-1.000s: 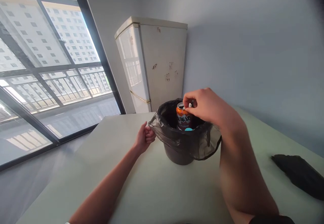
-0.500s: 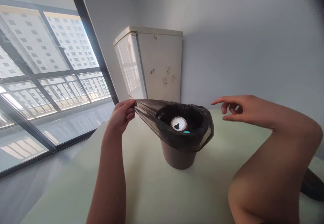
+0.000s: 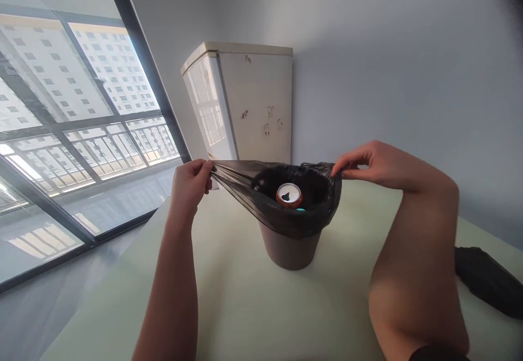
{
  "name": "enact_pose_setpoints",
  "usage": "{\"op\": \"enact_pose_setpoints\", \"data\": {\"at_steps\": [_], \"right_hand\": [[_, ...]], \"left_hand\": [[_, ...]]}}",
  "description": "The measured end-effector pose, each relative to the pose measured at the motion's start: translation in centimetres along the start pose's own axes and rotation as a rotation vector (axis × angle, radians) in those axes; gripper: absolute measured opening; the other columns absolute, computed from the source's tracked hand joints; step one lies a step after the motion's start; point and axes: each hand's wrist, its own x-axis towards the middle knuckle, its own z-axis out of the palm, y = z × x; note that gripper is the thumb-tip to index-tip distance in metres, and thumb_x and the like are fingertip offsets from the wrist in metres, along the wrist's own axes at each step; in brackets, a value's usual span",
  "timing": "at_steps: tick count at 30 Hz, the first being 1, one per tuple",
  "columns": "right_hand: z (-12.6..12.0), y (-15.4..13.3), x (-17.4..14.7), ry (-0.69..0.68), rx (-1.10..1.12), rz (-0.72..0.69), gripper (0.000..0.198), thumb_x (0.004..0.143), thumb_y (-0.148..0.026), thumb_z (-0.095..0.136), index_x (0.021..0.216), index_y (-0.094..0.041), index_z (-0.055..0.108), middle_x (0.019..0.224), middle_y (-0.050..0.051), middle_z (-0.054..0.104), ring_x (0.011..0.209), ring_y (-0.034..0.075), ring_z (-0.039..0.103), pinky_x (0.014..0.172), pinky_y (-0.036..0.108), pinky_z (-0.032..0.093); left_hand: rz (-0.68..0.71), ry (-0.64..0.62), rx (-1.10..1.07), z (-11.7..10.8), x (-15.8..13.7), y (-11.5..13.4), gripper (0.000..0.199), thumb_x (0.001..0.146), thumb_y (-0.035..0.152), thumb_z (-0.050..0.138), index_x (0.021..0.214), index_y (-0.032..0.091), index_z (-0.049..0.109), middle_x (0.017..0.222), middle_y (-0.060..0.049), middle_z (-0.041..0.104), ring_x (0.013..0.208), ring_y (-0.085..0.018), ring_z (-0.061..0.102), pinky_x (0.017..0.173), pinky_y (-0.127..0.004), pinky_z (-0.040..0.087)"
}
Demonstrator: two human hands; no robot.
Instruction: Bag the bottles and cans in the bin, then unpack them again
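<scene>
Two hands pinch the black bag's (image 3: 261, 197) rim: left hand (image 3: 188, 182), right hand (image 3: 378, 164). Can (image 3: 289, 195) inside the bin (image 3: 289, 246); fridge (image 3: 245, 105) behind, dark bundle (image 3: 488, 287) on the surface (image 3: 253, 306).

No readable text, label, brand, number or sign is shown anywhere in the scene. Only the silver top and a thin orange rim of the drink can (image 3: 289, 195) in the bin are seen, so any printing on its side is hidden. No lettering is carried by the pale fridge (image 3: 241, 105) at the far wall; only small brownish marks are seen on its side. No signs are made out on the buildings seen through the window at the left.
</scene>
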Motion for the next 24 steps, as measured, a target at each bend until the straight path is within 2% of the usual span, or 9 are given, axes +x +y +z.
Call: {"op": "enact_pose_setpoints", "data": {"at_steps": [1, 2, 3, 6, 8, 12, 15, 20, 24], "right_hand": [[-0.3, 0.2, 0.1, -0.125, 0.083, -0.031, 0.010, 0.087, -0.020, 0.070, 0.085, -0.021, 0.080, 0.088, 0.008, 0.075, 0.080, 0.013, 0.065, 0.077, 0.033, 0.045], [-0.6, 0.4, 0.3, -0.188, 0.165, -0.053, 0.015, 0.093, -0.022, 0.064, 0.089, -0.021, 0.079, 0.089, 0.008, 0.074, 0.081, 0.014, 0.064, 0.078, 0.034, 0.044], [-0.8, 0.5, 0.4, -0.184, 0.238, -0.066, 0.019, 0.097, -0.023, 0.058, 0.092, -0.020, 0.076, 0.087, 0.007, 0.072, 0.079, 0.013, 0.062, 0.078, 0.035, 0.044], [-1.1, 0.7, 0.6, -0.014, 0.370, -0.039, 0.018, 0.100, -0.022, 0.053, 0.090, -0.019, 0.068, 0.076, 0.005, 0.064, 0.063, 0.010, 0.050, 0.069, 0.036, 0.040], [-1.0, 0.7, 0.6, 0.064, 0.406, 0.034, 0.017, 0.100, -0.021, 0.052, 0.090, -0.017, 0.066, 0.078, 0.006, 0.064, 0.060, 0.008, 0.045, 0.065, 0.037, 0.037], [-0.7, 1.0, 0.8, 0.224, 0.466, 0.193, 0.012, 0.097, -0.021, 0.057, 0.092, -0.014, 0.065, 0.084, 0.011, 0.064, 0.063, 0.009, 0.046, 0.062, 0.038, 0.035], [-0.6, 1.9, 1.0, 0.334, 0.502, 0.223, 0.013, 0.095, -0.024, 0.061, 0.091, -0.013, 0.066, 0.090, 0.015, 0.065, 0.066, 0.010, 0.050, 0.061, 0.037, 0.038], [-0.8, 3.0, 1.6, 0.334, 0.617, 0.135, 0.009, 0.083, -0.026, 0.072, 0.087, -0.017, 0.072, 0.085, 0.008, 0.065, 0.076, 0.016, 0.060, 0.058, 0.029, 0.047], [-1.2, 3.4, 1.2, 0.171, 0.770, -0.053, 0.008, 0.079, -0.019, 0.071, 0.087, -0.019, 0.074, 0.080, 0.005, 0.065, 0.072, 0.018, 0.060, 0.060, 0.031, 0.049]], "left_hand": [[-0.001, 0.019, 0.004, -0.1, 0.0, -0.1, 0.028, 0.089, 0.036, 0.065, 0.069, 0.018, 0.065, 0.049, 0.003, 0.049, 0.043, -0.009, 0.046, 0.045, -0.022, 0.035], [-0.002, 0.044, 0.003, -0.2, 0.1, -0.1, 0.027, 0.088, 0.036, 0.065, 0.068, 0.018, 0.065, 0.049, 0.003, 0.048, 0.043, -0.009, 0.046, 0.045, -0.022, 0.035], [-0.002, 0.066, 0.000, -0.3, 0.2, -0.2, 0.028, 0.088, 0.036, 0.065, 0.067, 0.018, 0.064, 0.049, 0.003, 0.048, 0.043, -0.009, 0.046, 0.045, -0.022, 0.035], [-0.002, 0.106, -0.005, -1.0, 0.4, -0.5, 0.034, 0.087, 0.036, 0.065, 0.059, 0.018, 0.057, 0.049, 0.004, 0.046, 0.044, -0.009, 0.044, 0.046, -0.022, 0.035], [-0.003, 0.123, 0.014, -1.5, 0.5, -0.8, 0.037, 0.087, 0.035, 0.065, 0.056, 0.018, 0.054, 0.049, 0.003, 0.046, 0.044, -0.008, 0.043, 0.047, -0.022, 0.035], [-0.023, 0.173, 0.047, -2.1, 0.8, -1.5, 0.036, 0.086, 0.034, 0.064, 0.055, 0.018, 0.055, 0.048, 0.003, 0.047, 0.044, -0.008, 0.042, 0.046, -0.023, 0.033], [-0.018, 0.215, 0.021, -2.1, 0.9, -1.6, 0.035, 0.086, 0.033, 0.064, 0.056, 0.018, 0.055, 0.048, 0.003, 0.046, 0.044, -0.008, 0.042, 0.045, -0.023, 0.032], [-0.003, 0.256, -0.055, -2.0, 1.0, -1.7, 0.033, 0.087, 0.030, 0.064, 0.058, 0.018, 0.056, 0.051, 0.004, 0.044, 0.045, -0.008, 0.042, 0.044, -0.023, 0.034], [-0.048, 0.194, -0.242, -2.1, 1.2, -1.7, 0.023, 0.088, 0.033, 0.068, 0.070, 0.018, 0.067, 0.067, 0.000, 0.056, 0.058, -0.011, 0.053, 0.052, -0.022, 0.046]]}}
